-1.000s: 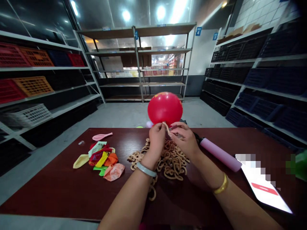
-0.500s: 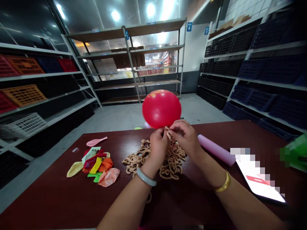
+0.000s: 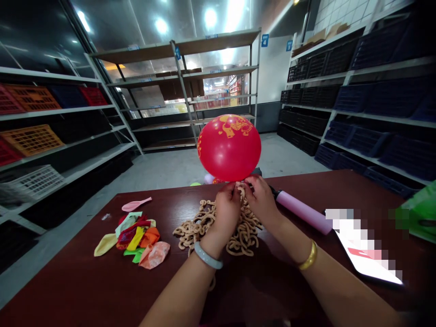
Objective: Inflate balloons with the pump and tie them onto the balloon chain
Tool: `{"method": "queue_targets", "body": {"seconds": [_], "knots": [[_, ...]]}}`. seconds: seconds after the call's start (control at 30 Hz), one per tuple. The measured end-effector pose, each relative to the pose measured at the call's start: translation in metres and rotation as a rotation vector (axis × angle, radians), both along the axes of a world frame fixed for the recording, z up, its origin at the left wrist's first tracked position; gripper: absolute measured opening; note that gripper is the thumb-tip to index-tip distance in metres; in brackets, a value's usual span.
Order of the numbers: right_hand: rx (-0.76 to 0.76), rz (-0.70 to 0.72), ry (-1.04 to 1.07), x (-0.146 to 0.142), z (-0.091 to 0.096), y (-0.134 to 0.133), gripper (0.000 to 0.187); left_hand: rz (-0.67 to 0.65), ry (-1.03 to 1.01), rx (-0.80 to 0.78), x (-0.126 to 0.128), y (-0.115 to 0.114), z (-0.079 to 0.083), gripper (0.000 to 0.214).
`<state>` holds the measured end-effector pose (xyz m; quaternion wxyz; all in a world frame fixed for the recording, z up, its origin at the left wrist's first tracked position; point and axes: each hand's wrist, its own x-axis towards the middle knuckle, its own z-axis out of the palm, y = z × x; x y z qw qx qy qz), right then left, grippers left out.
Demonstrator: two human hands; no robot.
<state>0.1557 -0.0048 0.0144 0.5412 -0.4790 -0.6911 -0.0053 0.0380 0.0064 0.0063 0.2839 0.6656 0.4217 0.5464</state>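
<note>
An inflated red balloon (image 3: 229,147) with yellow print stands upright just above my two hands. My left hand (image 3: 227,210) and my right hand (image 3: 260,200) meet at its neck, fingers pinched together on the neck and on a beige clip (image 3: 241,190) there. Under the hands lies a heap of beige plastic balloon clips (image 3: 204,222) on the dark red table (image 3: 85,281). A bracelet sits on each wrist.
Several flat uninflated balloons (image 3: 136,236) lie in a pile left of the clips. A pink hand pump (image 3: 301,211) lies to the right, then a phone (image 3: 366,254) and a green bag (image 3: 420,213). Shelving with crates lines both sides and the back.
The balloon has risen and turned, so its yellow print faces me. Both hands have drawn closer together at its neck. The view has shifted slightly.
</note>
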Motion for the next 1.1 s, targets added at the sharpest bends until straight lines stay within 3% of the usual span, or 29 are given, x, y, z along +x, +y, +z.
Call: {"method": "queue_targets", "body": {"seconds": [0.23,0.57,1.1], "knots": [[0.02,-0.046,0.131,0.0,-0.001,0.001,0.015,-0.086,-0.055,-0.037,0.002,0.0,0.006,0.015],[0.005,-0.054,0.151,0.003,-0.002,0.004,0.018,-0.202,-0.026,-0.004,-0.002,0.005,0.005,0.017],[0.002,0.112,0.146,0.01,0.013,-0.003,0.007,-0.14,-0.025,-0.001,-0.005,0.009,-0.001,0.025]]}}
